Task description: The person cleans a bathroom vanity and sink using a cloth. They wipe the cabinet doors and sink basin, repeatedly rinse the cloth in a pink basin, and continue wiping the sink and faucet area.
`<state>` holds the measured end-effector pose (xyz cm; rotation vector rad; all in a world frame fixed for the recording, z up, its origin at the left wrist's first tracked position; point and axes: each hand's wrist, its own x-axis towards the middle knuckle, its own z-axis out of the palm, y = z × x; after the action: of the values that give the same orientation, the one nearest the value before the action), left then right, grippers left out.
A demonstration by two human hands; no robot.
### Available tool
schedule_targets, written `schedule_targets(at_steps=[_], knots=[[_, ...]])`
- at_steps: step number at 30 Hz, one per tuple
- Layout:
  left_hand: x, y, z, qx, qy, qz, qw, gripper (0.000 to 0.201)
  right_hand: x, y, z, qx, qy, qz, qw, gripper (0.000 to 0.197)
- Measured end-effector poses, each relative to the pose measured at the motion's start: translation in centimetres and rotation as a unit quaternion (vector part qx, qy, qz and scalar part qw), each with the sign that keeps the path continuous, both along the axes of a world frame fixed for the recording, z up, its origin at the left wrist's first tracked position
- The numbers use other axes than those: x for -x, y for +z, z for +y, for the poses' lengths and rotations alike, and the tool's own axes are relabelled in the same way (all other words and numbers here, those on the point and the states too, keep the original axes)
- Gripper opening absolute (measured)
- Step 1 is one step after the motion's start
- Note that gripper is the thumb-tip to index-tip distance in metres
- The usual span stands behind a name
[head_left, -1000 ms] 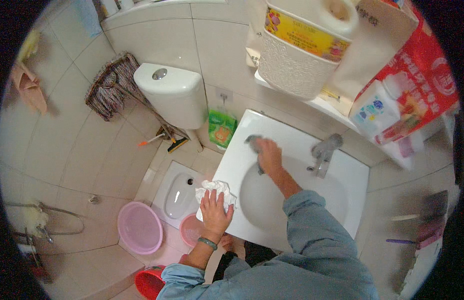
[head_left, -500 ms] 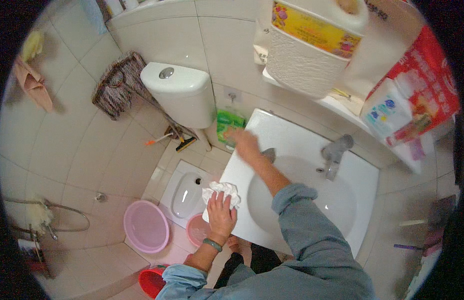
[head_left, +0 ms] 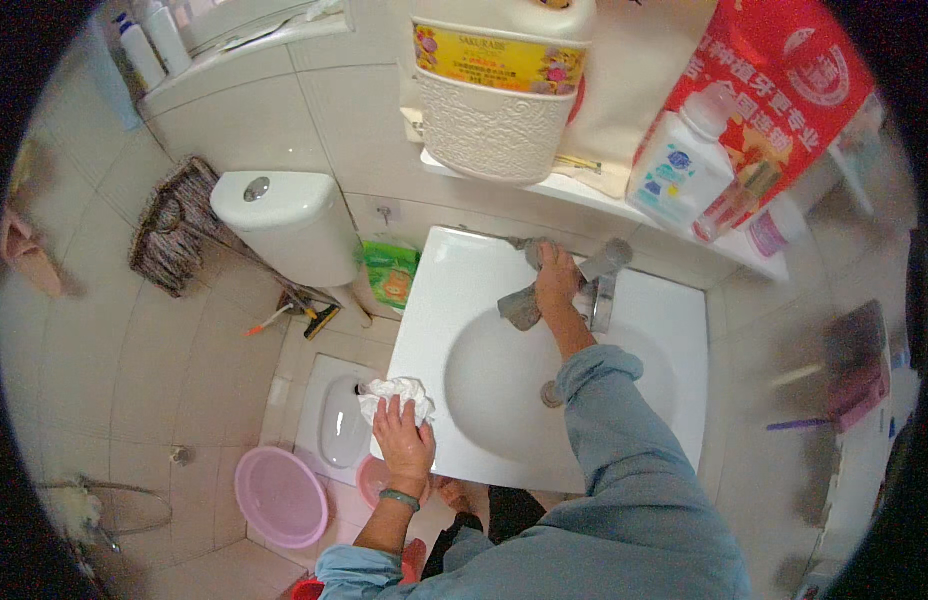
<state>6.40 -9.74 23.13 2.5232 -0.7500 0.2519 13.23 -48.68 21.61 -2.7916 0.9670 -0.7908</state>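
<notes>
My left hand (head_left: 404, 446) is closed on a crumpled white tissue (head_left: 409, 391) at the left front corner of the white sink (head_left: 439, 300). Its fingers bend over the near side of the tissue. At the back rim of the sink, my right hand (head_left: 557, 280) closes over a grey cloth (head_left: 521, 309), which sticks out to the left of the fingers; the fingertips are partly hidden. Just right of that hand stands the tap (head_left: 603, 302), its chrome spout over the basin and a grey shape (head_left: 612, 256) at its top.
A shelf (head_left: 674, 232) behind the sink bears a white bottle (head_left: 681, 165) and an embossed white container (head_left: 494, 135). Left of the sink are a green packet (head_left: 389, 272), a toilet tank (head_left: 284, 225), a mop (head_left: 169, 240), a squat pan (head_left: 341, 420) and a pink basin (head_left: 280, 497).
My right hand has moved from beside the green packet, rightward to the grey cloth by the tap. My left hand stays with the tissue at the sink's corner. The whole view has shifted.
</notes>
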Motion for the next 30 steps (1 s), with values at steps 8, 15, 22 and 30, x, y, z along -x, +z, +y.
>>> schedule_targets(at_steps=[8,15,22,30], knots=[[0.1,0.4,0.4,0.005,0.004,-0.001,1.0,0.045,-0.8,0.5,6.5,-0.088,-0.024,-0.043,0.995,0.045],[-0.1,0.4,0.2,-0.018,-0.005,-0.007,1.0,0.044,-2.8,1.2,14.8,-0.145,0.239,-0.054,0.959,0.034],[0.1,0.3,0.3,-0.016,0.002,-0.008,1.0,0.044,1.7,1.3,4.8,-0.073,-0.018,-0.126,0.989,0.04],[0.1,-0.1,0.0,-0.023,-0.001,-0.014,1.0,0.044,-2.5,-0.5,17.4,-0.155,0.182,-0.039,0.97,0.036]])
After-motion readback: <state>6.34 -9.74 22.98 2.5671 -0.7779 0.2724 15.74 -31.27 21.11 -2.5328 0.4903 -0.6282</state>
